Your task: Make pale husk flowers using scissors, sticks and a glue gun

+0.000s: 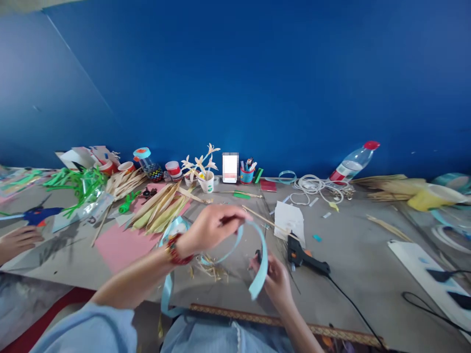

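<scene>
A light blue ribbon (263,264) arches down from the fingertips of my left hand (217,224), which pinches it above the table. Its loose end hangs in front of my right hand (275,277). The right hand's fingers are curled round a small dark object (258,255), partly hidden, whose kind I cannot make out. A thin stick (270,222) runs from near my left fingertips toward the black glue gun (305,257); whether the hand touches it is unclear. Dry straw scraps (213,272) lie below the ribbon.
A white paper (289,218) lies under the glue gun's nozzle. Corn husks (158,208) and pink paper (123,245) are on the left, near another person's hand (20,242). A power strip (423,279) with plugs sits right. A bottle (353,164) leans at the wall.
</scene>
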A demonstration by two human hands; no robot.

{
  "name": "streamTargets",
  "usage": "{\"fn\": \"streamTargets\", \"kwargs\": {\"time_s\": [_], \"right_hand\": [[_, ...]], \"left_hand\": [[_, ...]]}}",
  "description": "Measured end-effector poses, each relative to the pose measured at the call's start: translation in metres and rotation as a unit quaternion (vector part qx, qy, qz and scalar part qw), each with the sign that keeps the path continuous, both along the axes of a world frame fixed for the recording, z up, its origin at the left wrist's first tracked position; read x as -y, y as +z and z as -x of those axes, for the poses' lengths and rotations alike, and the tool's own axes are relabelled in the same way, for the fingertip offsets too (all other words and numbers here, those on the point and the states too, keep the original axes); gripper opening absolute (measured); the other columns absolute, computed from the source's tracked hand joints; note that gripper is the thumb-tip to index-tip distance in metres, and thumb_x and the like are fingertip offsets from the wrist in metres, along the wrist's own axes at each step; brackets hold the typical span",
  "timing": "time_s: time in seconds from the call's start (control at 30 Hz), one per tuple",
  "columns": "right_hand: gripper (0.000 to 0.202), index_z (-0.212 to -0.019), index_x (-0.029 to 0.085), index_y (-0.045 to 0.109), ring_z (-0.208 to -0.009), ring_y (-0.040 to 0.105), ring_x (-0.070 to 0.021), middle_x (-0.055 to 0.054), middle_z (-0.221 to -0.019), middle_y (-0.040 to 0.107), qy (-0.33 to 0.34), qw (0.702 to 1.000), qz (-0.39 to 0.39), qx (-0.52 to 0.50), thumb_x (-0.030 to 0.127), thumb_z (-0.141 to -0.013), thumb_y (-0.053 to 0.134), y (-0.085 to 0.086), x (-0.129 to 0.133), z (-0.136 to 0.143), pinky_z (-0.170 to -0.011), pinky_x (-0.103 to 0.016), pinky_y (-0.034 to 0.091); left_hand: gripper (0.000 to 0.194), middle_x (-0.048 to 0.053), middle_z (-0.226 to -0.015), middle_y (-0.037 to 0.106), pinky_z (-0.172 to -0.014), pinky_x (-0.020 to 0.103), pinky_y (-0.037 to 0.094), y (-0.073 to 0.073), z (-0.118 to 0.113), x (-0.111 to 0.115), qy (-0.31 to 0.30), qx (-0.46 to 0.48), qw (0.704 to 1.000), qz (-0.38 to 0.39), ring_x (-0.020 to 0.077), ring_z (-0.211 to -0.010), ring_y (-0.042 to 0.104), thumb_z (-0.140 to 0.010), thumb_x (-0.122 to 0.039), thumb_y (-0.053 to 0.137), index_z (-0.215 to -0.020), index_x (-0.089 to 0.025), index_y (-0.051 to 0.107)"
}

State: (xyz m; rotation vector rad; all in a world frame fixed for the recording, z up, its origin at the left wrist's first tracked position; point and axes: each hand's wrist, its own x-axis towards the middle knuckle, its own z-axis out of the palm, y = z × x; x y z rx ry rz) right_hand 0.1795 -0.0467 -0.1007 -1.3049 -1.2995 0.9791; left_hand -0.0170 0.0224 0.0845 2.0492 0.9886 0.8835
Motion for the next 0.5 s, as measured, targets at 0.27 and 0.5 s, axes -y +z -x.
{"fn": "streamTargets", "kwargs": {"time_s": [0.27, 0.5], "right_hand": [[0.032, -0.066, 0.021, 0.054, -0.047, 0.051, -0.0135, 0.000, -0.056, 0.060, -0.003, 0.999, 0.000, 0.049, 0.045, -0.077, 0.072, -0.004, -0.003, 0.003, -0.046, -0.022, 0.040], [0.035, -0.075, 0.021, 0.053, -0.059, 0.063, -0.0193, -0.004, -0.068, 0.066, -0.035, 0.994, 0.019, -0.101, 0.052, -0.080, 0.067, -0.004, -0.006, 0.005, -0.054, -0.027, 0.050]], "left_hand": [[0.027, 0.007, -0.078, 0.073, -0.059, 0.018, 0.054, -0.026, -0.164, -0.156, 0.011, 0.082, 0.991, 0.102, 0.0104, -0.063, 0.070, -0.089, -0.006, 0.044, -0.104, -0.010, 0.066], [0.048, 0.015, -0.114, 0.071, -0.084, 0.030, 0.055, -0.041, -0.207, -0.200, -0.003, 0.025, 0.998, 0.052, 0.0191, -0.091, 0.072, -0.085, -0.006, 0.056, -0.133, -0.011, 0.051]]}}
